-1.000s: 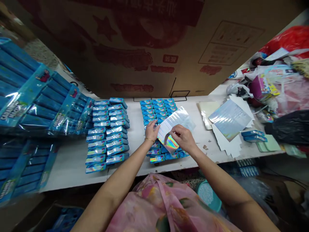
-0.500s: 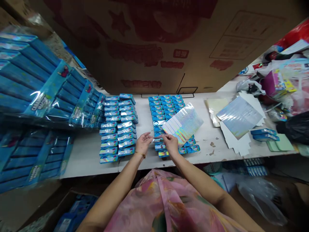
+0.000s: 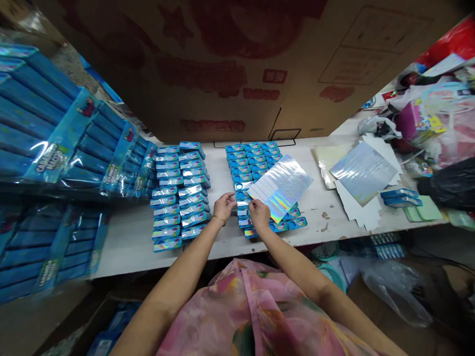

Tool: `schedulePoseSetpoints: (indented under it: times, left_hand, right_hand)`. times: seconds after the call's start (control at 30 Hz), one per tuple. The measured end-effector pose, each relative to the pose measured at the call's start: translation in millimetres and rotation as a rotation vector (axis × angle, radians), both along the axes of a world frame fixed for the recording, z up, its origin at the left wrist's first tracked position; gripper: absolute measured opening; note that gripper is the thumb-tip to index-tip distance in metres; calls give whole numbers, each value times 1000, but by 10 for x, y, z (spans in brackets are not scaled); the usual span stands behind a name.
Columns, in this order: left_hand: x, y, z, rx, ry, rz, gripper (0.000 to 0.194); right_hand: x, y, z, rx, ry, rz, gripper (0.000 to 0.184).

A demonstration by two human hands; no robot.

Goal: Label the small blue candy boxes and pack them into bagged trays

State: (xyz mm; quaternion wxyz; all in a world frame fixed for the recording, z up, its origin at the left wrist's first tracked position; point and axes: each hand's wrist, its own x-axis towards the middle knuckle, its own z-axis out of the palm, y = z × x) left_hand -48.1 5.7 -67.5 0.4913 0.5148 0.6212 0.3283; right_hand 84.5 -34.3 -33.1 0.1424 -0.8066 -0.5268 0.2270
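My left hand is at the left edge of the middle block of small blue boxes, its thumb and fingertips pinched together. My right hand is closed in a pinch just across from it. Between their fingertips a small shiny sticker strip spans the top of one box in the left column. Beside my right hand a holographic sticker sheet lies slanted over the boxes, with cut strips along its lower left side.
Two columns of blue boxes stand left. Wrapped packs of blue boxes are stacked further left. A large cardboard carton walls off the back. On the right lie a silvery sheet, white papers and plastic bags.
Both hands have moved slightly away from me, bringing the sticker strip from the near boxes to one further up the left column. The view has shifted slightly.
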Motion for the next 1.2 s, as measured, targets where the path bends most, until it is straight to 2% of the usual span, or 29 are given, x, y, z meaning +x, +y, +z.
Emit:
schedulePoseSetpoints:
  times: [0.13,0.27,0.37,0.47,0.57,0.67,0.77,0.83,0.93,1.0,1.13,1.2]
  left_hand:
    - [23,-45,-62,25,43,42,26]
    - [10,-160,-83,62,112,108,22]
    - [14,-235,-28,116,172,145,21]
    - [106,-205,112,202,189,127,22]
    - [329,-35,277,241,133,64,25]
    - [642,211,359,161,32,-28,28]
    - [936,413,328,1,-148,-107,29]
    - [1066,478,278,-52,-225,-128,22]
    - [1132,479,225,-55,-257,-115,19]
    - [1123,452,215,-56,-265,-88,19]
    - [1098,424,212,-69,-255,-35,19]
    - [1102,431,202,-72,-242,-19,19]
  right_hand:
    - [3,-18,83,-114,-175,116,27]
    - [86,-98,170,-113,-313,297,34]
    - [148,-118,216,-181,-381,499,43]
    - [187,-128,286,-270,-400,613,49]
    - [274,-159,410,-169,-352,662,45]
    - [487,-97,539,12,-307,611,39]
    - [797,194,609,156,-350,501,39]
    - [1000,477,615,211,-418,495,40]
    - [1238,838,576,184,-526,586,37]
    - [1348,947,526,161,-573,677,33]
    - [1500,881,413,213,-621,855,33]
    - [1544,788,411,223,-615,892,31]
